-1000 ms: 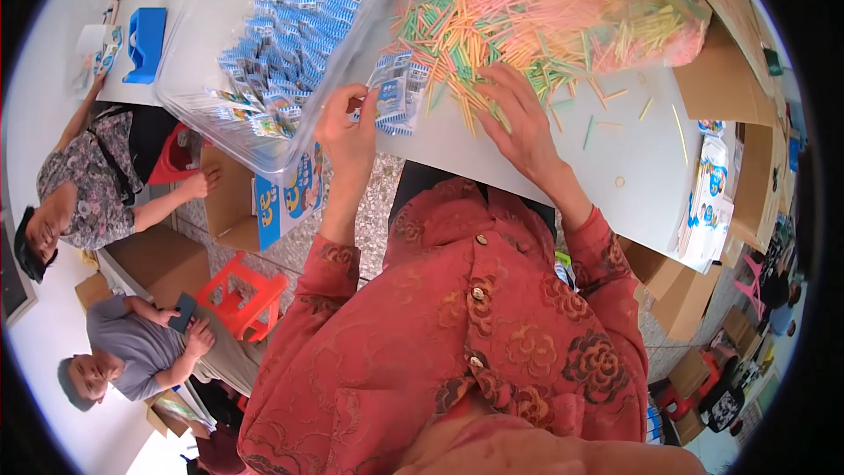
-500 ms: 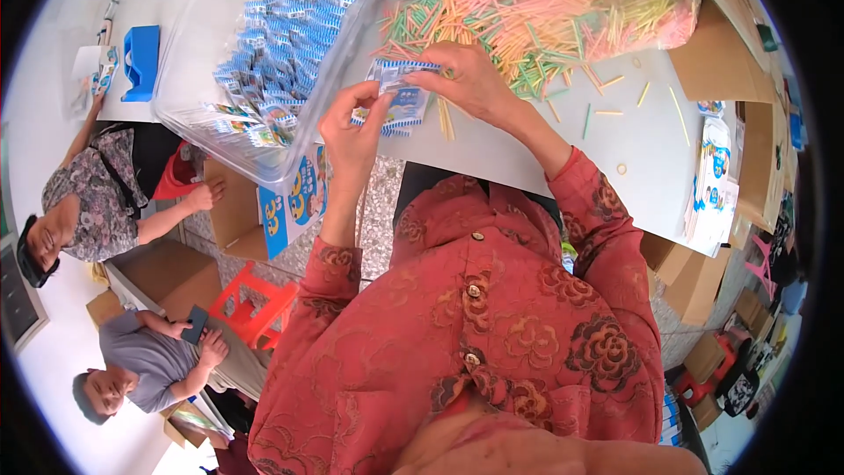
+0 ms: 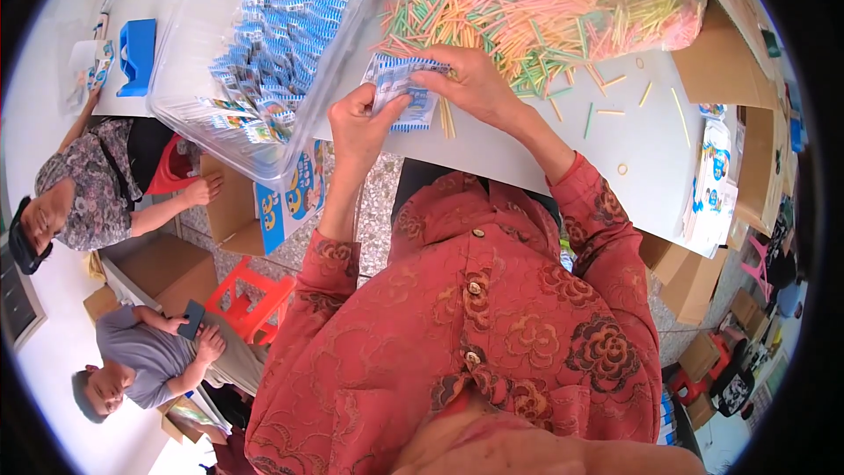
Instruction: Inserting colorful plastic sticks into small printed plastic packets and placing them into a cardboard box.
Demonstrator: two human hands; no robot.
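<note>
1. At the far left, a person in a flowered shirt [image 3: 98, 178] has one arm stretched to the white counter [image 3: 637, 127], near a blue holder [image 3: 136, 57]; the other hand is at the edge of an open box [image 3: 230, 211].
2. Below this person in the view, another person in a grey shirt [image 3: 149, 347] holds a dark phone [image 3: 191, 320]. A red stool [image 3: 239, 306] stands just beside.
3. Next comes a clear tub [image 3: 264, 164] on the counter, with many blue-and-white sachets [image 3: 290, 44] heaped inside it.
4. The left hand [image 3: 356, 130] is to the right of the tub. Its grip is narrow: thumb and fingers pinch the lower left part of a packet [image 3: 397, 77].
5. The packet is between the two hands, close to the counter's near edge, and other packets [image 3: 424, 113] show partly under it.
6. The right hand [image 3: 479, 86] has also a narrow grip, which holds the packet at its upper right part.
7. Beyond the hands lie loose sticks [image 3: 435, 22], green, yellow and pink. A big clear bag [image 3: 580, 0], full of such sticks, rests behind them.
8. Further right, a small ring [image 3: 622, 170] lies on the counter, and a pile of printed bags [image 3: 710, 178] is at its right end.
</note>
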